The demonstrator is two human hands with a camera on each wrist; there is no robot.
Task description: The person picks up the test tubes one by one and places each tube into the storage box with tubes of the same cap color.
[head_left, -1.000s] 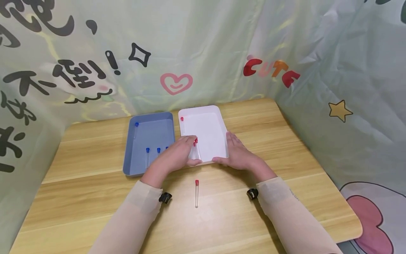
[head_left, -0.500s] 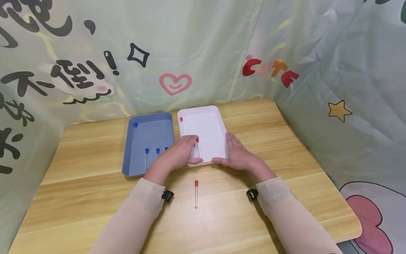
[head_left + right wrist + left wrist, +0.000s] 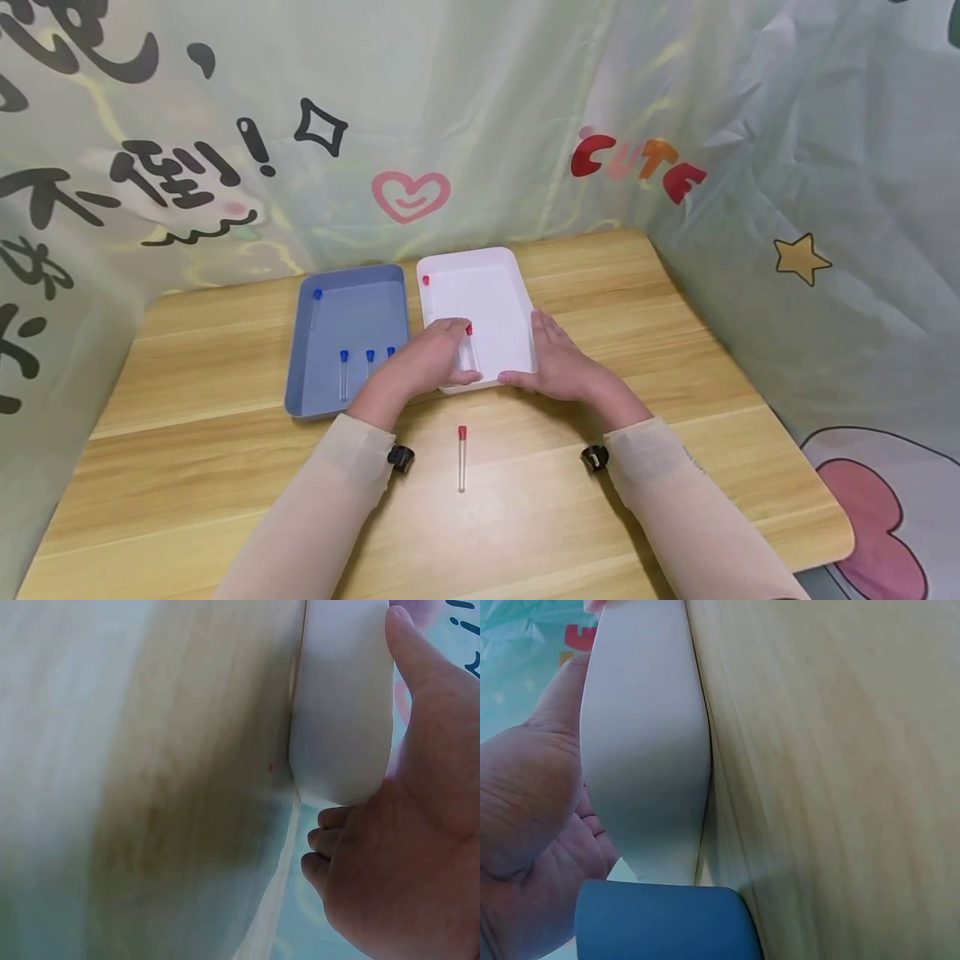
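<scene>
My left hand [image 3: 427, 358] lies over the front left part of a white tray [image 3: 498, 300], its thumb along the front rim. Beside these fingers, inside the tray, is a red-capped test tube [image 3: 469, 331], partly hidden by the hand. My right hand [image 3: 558, 364] spans the front right corner, with fairly straight fingers along the outer side and the thumb at the front rim. In the left wrist view the thumb touches the rim of the tray [image 3: 645, 750]. The right wrist view shows fingers and thumb around the tray corner [image 3: 341, 735]; some fingertips are hidden.
Left of the white tray stands a blue tray [image 3: 348, 312] with several blue-capped test tubes [image 3: 344, 375]. Another red cap [image 3: 426, 281] shows at the white tray's back left corner. One red-capped tube [image 3: 462, 458] lies on the wooden table [image 3: 720, 483] between my forearms.
My left hand has shifted slightly right, and the red-capped tube beside its fingers has moved right too. A second red cap there is now hidden. My right hand has hardly moved.
</scene>
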